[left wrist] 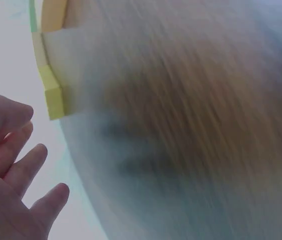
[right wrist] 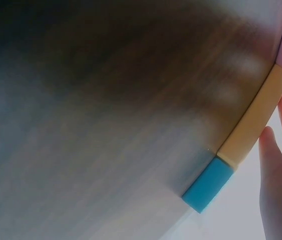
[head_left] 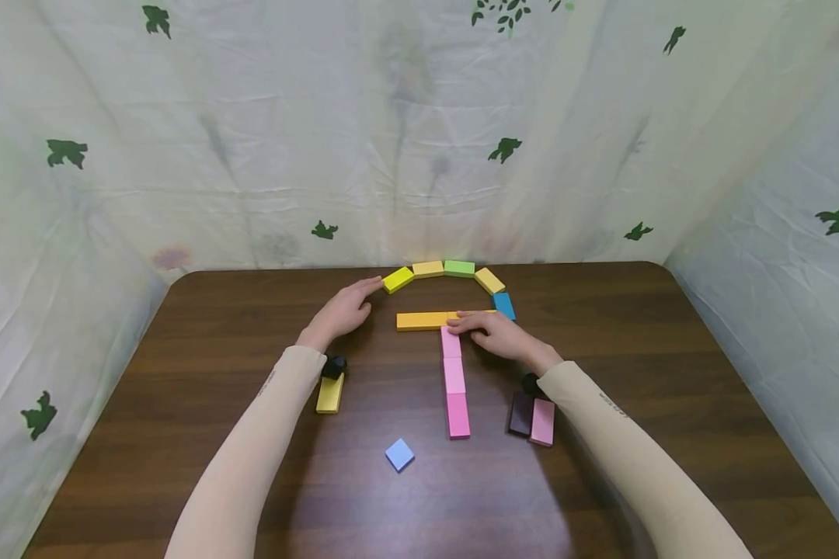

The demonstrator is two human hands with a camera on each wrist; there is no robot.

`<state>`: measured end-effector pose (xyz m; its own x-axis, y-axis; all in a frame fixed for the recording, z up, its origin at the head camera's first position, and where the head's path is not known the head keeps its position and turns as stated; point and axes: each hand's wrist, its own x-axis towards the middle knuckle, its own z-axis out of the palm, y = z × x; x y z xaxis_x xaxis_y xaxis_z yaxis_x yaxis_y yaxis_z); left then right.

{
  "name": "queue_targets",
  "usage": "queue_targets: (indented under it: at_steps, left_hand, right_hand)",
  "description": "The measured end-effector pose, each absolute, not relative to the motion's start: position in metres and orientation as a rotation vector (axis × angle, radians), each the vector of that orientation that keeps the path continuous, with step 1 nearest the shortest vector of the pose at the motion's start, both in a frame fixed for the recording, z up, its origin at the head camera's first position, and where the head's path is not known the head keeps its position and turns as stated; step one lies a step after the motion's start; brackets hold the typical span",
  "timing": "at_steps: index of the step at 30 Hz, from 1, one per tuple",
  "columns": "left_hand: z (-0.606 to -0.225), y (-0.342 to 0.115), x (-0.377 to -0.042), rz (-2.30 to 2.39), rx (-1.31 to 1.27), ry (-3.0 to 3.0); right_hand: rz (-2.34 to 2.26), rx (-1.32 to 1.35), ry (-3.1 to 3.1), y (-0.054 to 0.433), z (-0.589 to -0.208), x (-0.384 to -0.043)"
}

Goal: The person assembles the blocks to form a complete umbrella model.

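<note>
My left hand [head_left: 341, 312] reaches out with extended fingers, its fingertips right at the bright yellow block [head_left: 398, 280] on the left end of an arc. Seen from the left wrist, its fingers [left wrist: 28, 165] are spread and grip nothing. My right hand [head_left: 499, 335] lies over the right part of an orange bar [head_left: 422, 321], fingers fairly straight. In the right wrist view, fingertips touch along the orange block [right wrist: 255, 117], beside a blue block [right wrist: 208, 185]. A column of pink blocks [head_left: 454, 375] runs down from the bar toward me.
Beyond the hands, the arc continues with a pale orange block [head_left: 428, 269], a green block [head_left: 459, 269] and a tan block [head_left: 490, 280]. Nearer lie a light blue square [head_left: 400, 455], a yellow block [head_left: 329, 394], a dark block [head_left: 520, 414] and a pink block [head_left: 542, 422].
</note>
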<state>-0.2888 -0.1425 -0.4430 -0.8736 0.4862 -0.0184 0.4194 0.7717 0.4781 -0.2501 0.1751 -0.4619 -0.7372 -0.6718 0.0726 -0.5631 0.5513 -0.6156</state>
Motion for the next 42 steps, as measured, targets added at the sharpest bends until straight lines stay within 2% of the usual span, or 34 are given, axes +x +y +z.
queue_targets:
  at_steps: [25, 42]
  left_hand:
    - [-0.431, -0.216, -0.204, 0.898, 0.898, 2.696]
    - [-0.443, -0.224, -0.164, 0.829, 0.89, 2.661]
  right_hand:
    - [-0.962, -1.05, 2.607, 0.177, -0.466, -0.253]
    - [-0.965, -1.061, 2.602, 0.176, -0.462, -0.251]
